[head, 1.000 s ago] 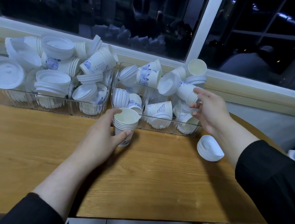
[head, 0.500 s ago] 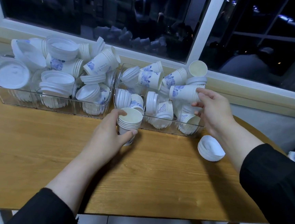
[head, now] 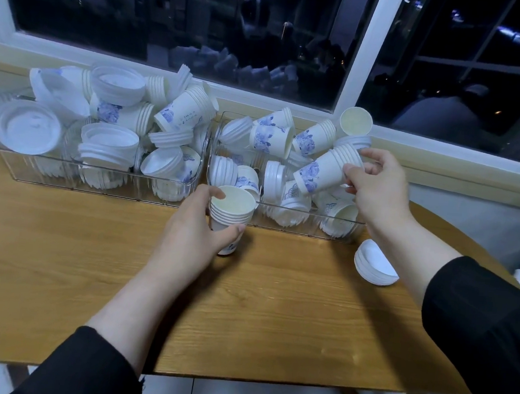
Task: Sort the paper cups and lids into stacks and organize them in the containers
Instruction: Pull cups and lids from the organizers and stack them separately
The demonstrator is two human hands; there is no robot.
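The left hand (head: 193,233) hid most of the upright stack of white paper cups (head: 231,213) (its printed side barely showed); the black sleeves ran off the bottom edge

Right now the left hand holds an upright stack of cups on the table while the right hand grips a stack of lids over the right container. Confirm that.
Not quite. The head view shows the right hand gripping a tilted stack of paper cups, blue-flowered, not lids. The rest stands: the left hand holds the upright stack on the table, and the right is over the right container.
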